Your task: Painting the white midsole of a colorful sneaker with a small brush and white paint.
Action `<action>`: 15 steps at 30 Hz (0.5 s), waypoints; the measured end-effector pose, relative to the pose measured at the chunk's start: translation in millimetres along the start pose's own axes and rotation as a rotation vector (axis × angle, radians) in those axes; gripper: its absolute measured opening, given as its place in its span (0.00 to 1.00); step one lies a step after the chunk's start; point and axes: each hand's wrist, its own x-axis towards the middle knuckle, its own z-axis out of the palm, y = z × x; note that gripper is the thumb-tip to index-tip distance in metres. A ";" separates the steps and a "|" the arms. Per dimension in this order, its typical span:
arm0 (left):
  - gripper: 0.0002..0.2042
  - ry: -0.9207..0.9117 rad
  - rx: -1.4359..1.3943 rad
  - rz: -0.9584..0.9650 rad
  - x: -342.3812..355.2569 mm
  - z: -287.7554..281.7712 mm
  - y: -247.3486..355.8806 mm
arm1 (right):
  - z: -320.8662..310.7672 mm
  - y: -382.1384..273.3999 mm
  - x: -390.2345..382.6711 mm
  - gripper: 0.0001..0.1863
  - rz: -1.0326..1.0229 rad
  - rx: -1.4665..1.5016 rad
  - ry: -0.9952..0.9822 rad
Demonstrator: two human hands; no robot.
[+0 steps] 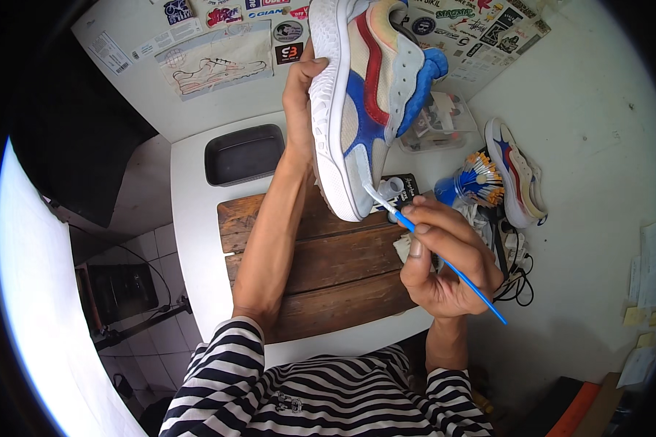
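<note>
My left hand (299,98) grips a multicoloured sneaker (372,95) by its white sole, holding it up above the table with the toe pointing down toward me. Its upper mixes cream, red, blue and light grey, and a blue tongue sticks out on the right. Most of the left fingers are hidden behind the sole. Between the thumb and fingers of my right hand (452,255) is a thin blue paintbrush (463,275). The brush's whitish tip touches, or nearly touches, the light toe area of the sneaker; I cannot tell which.
Below lies a dark wooden board (328,269) on a white table (197,218). A black tray (245,154) stands at the back left. To the right are a blue container of brushes (474,182), a second sneaker (516,171), a clear plastic box (441,127) and tangled cables (519,280).
</note>
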 end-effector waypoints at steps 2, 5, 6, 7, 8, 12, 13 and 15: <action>0.29 -0.008 0.000 -0.001 -3.6 5.0 2.6 | -3.2 -2.7 -2.3 0.07 0.015 0.001 -0.013; 0.29 -0.002 -0.058 -0.069 -3.4 5.8 4.3 | -4.7 -3.4 3.6 0.07 -0.003 -0.016 -0.004; 0.29 0.014 -0.115 -0.132 -2.5 5.0 5.2 | -3.4 -3.0 6.2 0.07 -0.002 -0.017 -0.003; 0.29 0.013 -0.114 -0.133 -2.7 4.3 5.3 | -1.1 -2.6 9.0 0.07 -0.002 -0.019 -0.002; 0.29 0.002 -0.097 -0.113 -2.7 3.6 4.9 | 0.9 -2.1 10.5 0.07 -0.002 -0.021 -0.002; 0.16 0.051 -0.204 -0.096 -2.2 11.0 4.4 | 3.6 -1.7 3.6 0.07 0.007 -0.017 -0.011; 0.16 0.053 -0.203 -0.095 -1.9 9.3 4.1 | 2.8 -2.4 1.7 0.07 0.008 -0.023 -0.012; 0.16 0.100 -0.202 -0.143 -1.2 4.1 2.4 | 1.7 -4.5 -1.6 0.07 0.014 -0.035 -0.014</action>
